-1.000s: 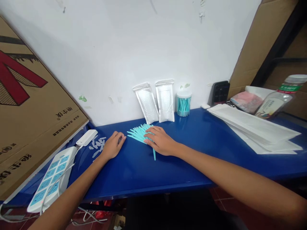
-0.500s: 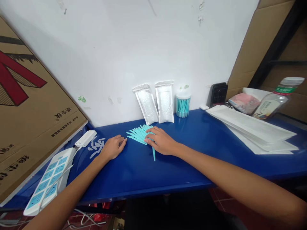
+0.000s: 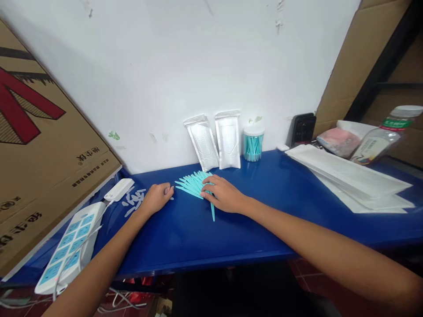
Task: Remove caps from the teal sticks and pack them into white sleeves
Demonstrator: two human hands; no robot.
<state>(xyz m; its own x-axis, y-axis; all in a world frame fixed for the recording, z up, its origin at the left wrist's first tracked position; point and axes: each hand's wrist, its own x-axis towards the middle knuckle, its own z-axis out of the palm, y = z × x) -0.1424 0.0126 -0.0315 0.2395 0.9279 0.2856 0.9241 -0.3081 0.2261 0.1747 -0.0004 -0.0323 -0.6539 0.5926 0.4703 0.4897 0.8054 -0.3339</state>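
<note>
A fan-shaped pile of slim teal plastic sticks point(image 3: 191, 184) lies mid-table, and one stick point(image 3: 212, 212) points toward the front edge. My right hand point(image 3: 226, 193) rests on the pile's right side, its fingers curled over the sticks and hiding some of them. To the left of the pile is my left hand point(image 3: 157, 197), closed with thumb and fingers together. A small pale piece shows beside its fingertips; what the fingers hold is mostly hidden. Several translucent strips point(image 3: 135, 200) are scattered left of this hand.
Two white padded mailers point(image 3: 229, 141) lean on the wall beside a clear jar point(image 3: 254, 143) of teal sticks. Left are a power strip point(image 3: 69, 248), a white device point(image 3: 119, 189) and a cardboard box point(image 3: 49, 145). Right are white envelopes point(image 3: 346, 171), a bottle point(image 3: 380, 138) and a black phone-like device point(image 3: 303, 130).
My left hand has shifted slightly, and a small pale piece now shows by its fingertips. My right hand stays on the teal sticks. The camera view has moved a little.
</note>
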